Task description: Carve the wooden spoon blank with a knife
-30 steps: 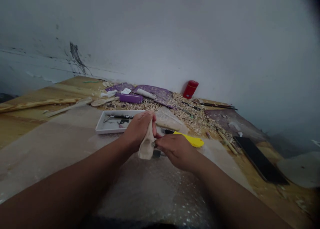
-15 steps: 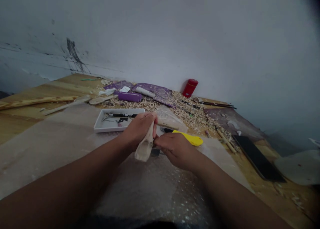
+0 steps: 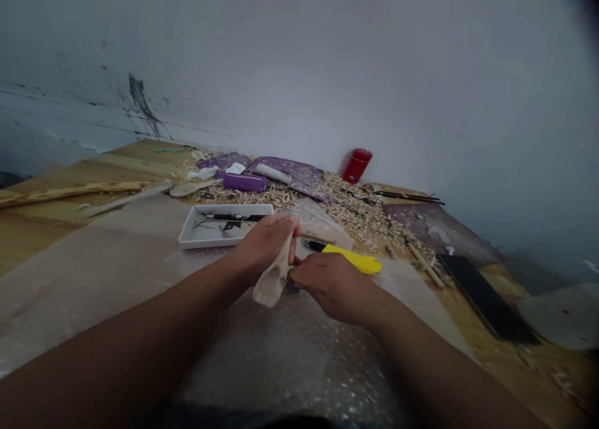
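My left hand (image 3: 270,241) is closed around the handle of a pale wooden spoon (image 3: 270,285), whose bowl tilts down toward me. Fingers bent inward, my right hand (image 3: 330,285) presses against the spoon's right side near the neck. A small dark bit shows at its fingertips, but most of what they pinch is hidden. Just behind the right hand lies a yellow-handled knife (image 3: 355,259) with a dark front end. Left of the hands, a shallow white tray (image 3: 187,236) carries a black-handled tool (image 3: 234,217) and small pieces.
Wood shavings (image 3: 360,214) cover the table's back, around a purple block (image 3: 244,183). A red container (image 3: 357,165) leans by the wall. At left are wooden spoons (image 3: 185,189) and a long stick (image 3: 70,192); at right, a black phone (image 3: 486,298). Plastic sheeting (image 3: 131,260) lies beneath my arms.
The spoon's bowl has tipped slightly and my right hand has shifted a little at its neck. The dark piece below the spoon shows less now. The whole view has moved slightly.
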`<state>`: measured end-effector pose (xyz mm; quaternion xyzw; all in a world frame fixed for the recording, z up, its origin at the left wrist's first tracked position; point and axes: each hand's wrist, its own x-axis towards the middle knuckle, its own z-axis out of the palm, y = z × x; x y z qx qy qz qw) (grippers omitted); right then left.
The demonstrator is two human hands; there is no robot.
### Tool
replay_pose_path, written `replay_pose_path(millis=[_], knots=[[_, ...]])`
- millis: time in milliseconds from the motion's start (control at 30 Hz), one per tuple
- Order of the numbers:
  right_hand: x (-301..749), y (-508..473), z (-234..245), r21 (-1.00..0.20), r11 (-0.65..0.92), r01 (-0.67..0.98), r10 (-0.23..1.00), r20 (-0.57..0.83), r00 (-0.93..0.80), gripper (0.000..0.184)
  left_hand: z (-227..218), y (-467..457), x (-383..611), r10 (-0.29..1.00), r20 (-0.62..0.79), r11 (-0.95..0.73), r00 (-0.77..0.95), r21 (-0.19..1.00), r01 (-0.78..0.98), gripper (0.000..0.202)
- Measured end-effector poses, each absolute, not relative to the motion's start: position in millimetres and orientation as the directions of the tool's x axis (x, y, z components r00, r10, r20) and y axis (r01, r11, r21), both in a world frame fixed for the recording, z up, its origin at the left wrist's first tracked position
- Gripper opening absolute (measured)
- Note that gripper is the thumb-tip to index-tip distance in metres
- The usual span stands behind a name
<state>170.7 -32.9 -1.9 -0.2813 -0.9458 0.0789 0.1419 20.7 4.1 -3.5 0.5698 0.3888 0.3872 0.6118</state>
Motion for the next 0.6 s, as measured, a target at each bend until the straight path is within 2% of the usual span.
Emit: replay_pose_path(millis=[267, 500, 600], knots=[[170.7, -31.1, -7.5, -0.237, 0.8, 0.552, 0.6, 0.277, -0.75, 0.019, 2.9, 2.8, 21.0, 0.928, -0.053, 0.02, 0.368, 0.996, 0.091, 0.026], [173.2, -28.3, -9.9, -0.428, 0.745, 0.513, 0.648, 0.28, -0.708, 0.018, -1.1, 3.2, 21.9, 0.918, -0.038, 0.021, 0.396, 0.999, 0.046, 0.025], [175.0, -28.5, -8.3, -0.411, 0.771, 0.486, 0.608, 0.252, -0.753, 0.017, -3.5, 3.0, 22.4, 0.917, -0.055, 0.054, 0.395, 0.998, 0.012, 0.024]])
